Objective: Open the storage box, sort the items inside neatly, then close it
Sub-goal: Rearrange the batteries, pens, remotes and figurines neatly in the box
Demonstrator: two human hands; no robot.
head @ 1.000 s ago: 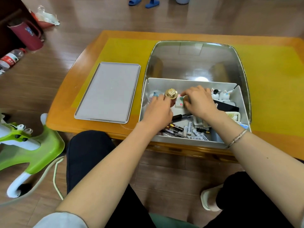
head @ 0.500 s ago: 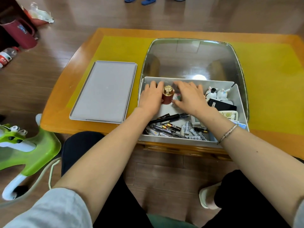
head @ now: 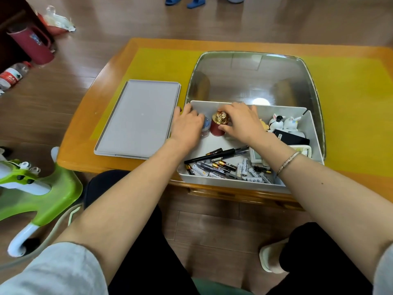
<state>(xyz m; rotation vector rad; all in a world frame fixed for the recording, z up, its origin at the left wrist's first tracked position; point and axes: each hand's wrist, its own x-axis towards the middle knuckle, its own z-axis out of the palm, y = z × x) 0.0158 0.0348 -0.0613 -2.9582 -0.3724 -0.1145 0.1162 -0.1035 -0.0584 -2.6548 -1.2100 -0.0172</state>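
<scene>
One open storage box (head: 314, 135), one grey lid (head: 138, 118), one red jar (head: 218, 126), two rabbit figurines (head: 285, 122), two hands, two blue slippers (head: 185, 1) at top; batteries (head: 244, 169) too jumbled to count.

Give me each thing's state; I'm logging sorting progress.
box: open, on table
lid: off, flat left of box
red jar: upright, capped
left hand: on blue-lidded jar
right hand: gripping red jar
batteries: loose at near side

Open white storage box (head: 314, 133), grey lid (head: 138, 118) flat beside, batteries (head: 244, 169) inside
</scene>
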